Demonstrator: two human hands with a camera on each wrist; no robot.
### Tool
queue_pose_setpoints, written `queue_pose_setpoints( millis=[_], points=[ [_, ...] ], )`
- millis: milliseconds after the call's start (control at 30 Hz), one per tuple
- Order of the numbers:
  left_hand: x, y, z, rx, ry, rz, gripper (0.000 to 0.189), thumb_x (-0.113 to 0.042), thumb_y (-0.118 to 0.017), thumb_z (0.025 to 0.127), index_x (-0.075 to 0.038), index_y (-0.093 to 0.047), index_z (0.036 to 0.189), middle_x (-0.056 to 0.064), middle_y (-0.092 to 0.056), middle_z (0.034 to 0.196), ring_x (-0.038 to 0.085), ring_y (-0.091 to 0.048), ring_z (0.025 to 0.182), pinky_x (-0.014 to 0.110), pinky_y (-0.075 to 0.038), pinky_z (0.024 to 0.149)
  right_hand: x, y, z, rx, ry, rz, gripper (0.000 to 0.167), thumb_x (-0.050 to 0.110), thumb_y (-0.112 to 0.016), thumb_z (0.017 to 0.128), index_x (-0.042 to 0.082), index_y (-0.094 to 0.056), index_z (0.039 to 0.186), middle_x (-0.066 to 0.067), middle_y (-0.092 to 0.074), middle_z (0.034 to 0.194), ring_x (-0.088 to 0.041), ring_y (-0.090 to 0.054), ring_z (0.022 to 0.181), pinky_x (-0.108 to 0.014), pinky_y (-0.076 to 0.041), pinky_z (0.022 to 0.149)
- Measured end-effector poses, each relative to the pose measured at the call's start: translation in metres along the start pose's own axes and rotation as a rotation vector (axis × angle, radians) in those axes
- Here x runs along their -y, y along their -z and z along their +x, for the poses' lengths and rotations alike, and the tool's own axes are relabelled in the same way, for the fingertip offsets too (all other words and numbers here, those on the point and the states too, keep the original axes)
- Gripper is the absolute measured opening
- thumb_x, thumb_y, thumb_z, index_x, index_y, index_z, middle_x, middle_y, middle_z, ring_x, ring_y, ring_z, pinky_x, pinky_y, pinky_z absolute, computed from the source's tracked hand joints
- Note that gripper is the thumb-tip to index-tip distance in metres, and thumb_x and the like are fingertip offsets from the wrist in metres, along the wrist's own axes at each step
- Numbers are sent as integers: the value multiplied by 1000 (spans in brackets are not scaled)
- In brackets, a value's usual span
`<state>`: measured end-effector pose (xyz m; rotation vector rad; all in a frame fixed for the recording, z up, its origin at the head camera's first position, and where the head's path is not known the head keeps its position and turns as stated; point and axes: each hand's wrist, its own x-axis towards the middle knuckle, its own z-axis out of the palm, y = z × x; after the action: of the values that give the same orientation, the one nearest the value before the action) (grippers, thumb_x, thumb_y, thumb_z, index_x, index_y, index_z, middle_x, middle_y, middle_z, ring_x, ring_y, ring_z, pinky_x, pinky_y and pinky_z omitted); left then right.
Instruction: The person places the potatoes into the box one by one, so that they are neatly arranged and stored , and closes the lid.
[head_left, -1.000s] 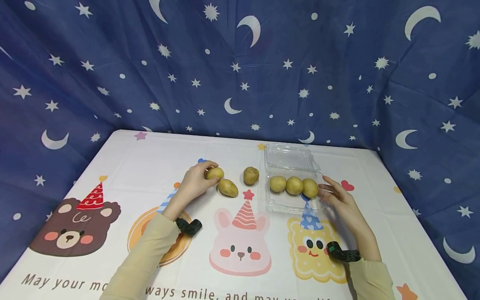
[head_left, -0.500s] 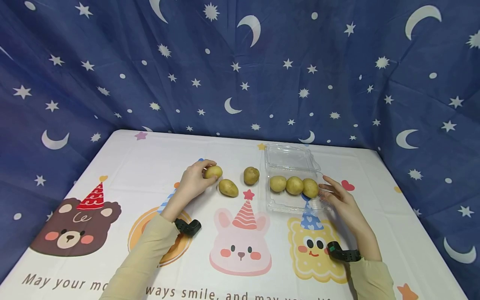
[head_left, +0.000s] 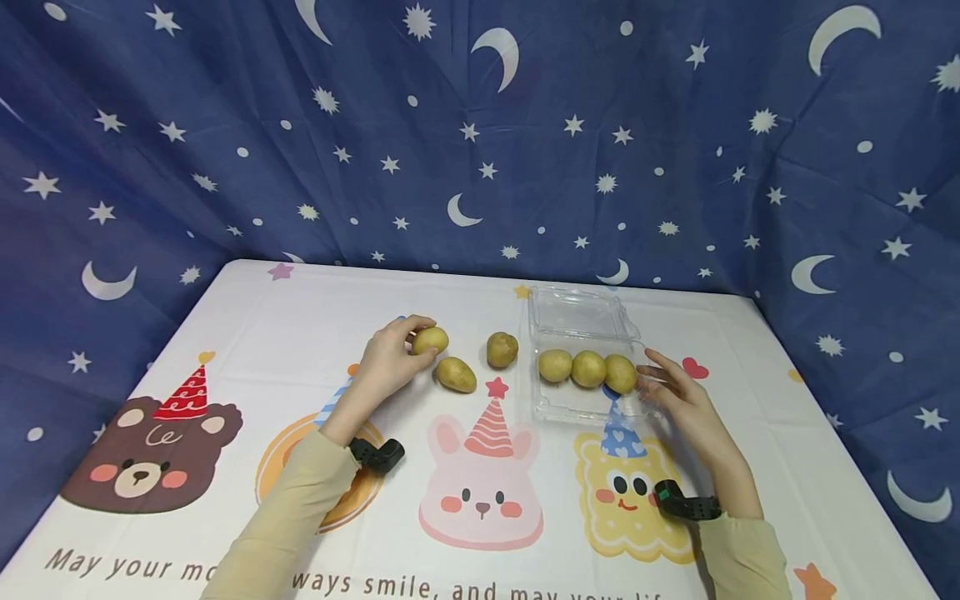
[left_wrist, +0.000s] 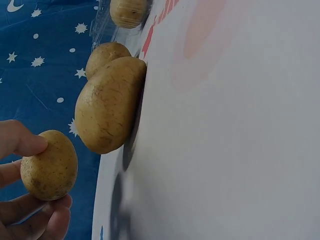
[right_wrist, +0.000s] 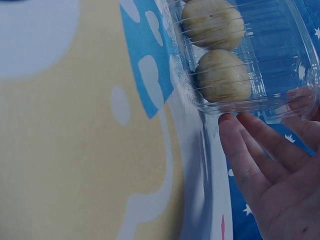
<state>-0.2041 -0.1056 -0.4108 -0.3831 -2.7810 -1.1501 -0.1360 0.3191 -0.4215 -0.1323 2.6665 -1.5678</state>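
Observation:
My left hand pinches a small yellow potato between thumb and fingers; in the left wrist view this potato is held up off the cloth. Just beside it lies a longer potato, and a rounder, browner potato rests farther right. A clear plastic clamshell box stands with its lid folded back. Inside it, a row of potatoes runs across the middle. Against the box's right side, my right hand rests with fairly straight fingers touching the wall.
A white tablecloth with printed cartoon animals covers the table. Behind the far edge hangs a blue curtain with moons and stars. Each wrist wears a black strap camera, one on the left.
My left hand and its potato have risen slightly and moved a little away from the longer potato. The right hand and the box have stayed in place.

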Motion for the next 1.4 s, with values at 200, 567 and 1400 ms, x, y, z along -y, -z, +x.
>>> queue_pose_setpoints(
  millis=[200, 567, 1400],
  points=[
    [-8, -1, 0, -20, -23, -3, 41, -17, -72, 81, -11, -63, 121, 8, -67, 114, 26, -65, 96, 40, -50, 79, 1, 2, 0, -4, 6, -5, 55, 19, -45, 101, 9, -26, 151, -29, -48, 139, 12, -56, 100, -4, -41, 84],
    [-20, 0, -1, -19, -25, 2, 41, -18, -72, 80, -14, -64, 120, 7, -67, 112, 24, -63, 93, 37, -51, 80, 2, 3, 0, -1, -3, -17, 55, 20, -45, 101, 8, -26, 151, -27, -48, 140, 13, -55, 101, -4, -40, 84],
    [-51, -2, -6, -23, -121, -47, 41, -17, -72, 80, -16, -64, 120, 5, -66, 111, 19, -61, 90, 31, -50, 76, 0, 0, 1, 3, -8, 2, 54, 19, -44, 102, 7, -26, 151, -28, -48, 140, 13, -55, 101, -4, -40, 85]
  ],
)
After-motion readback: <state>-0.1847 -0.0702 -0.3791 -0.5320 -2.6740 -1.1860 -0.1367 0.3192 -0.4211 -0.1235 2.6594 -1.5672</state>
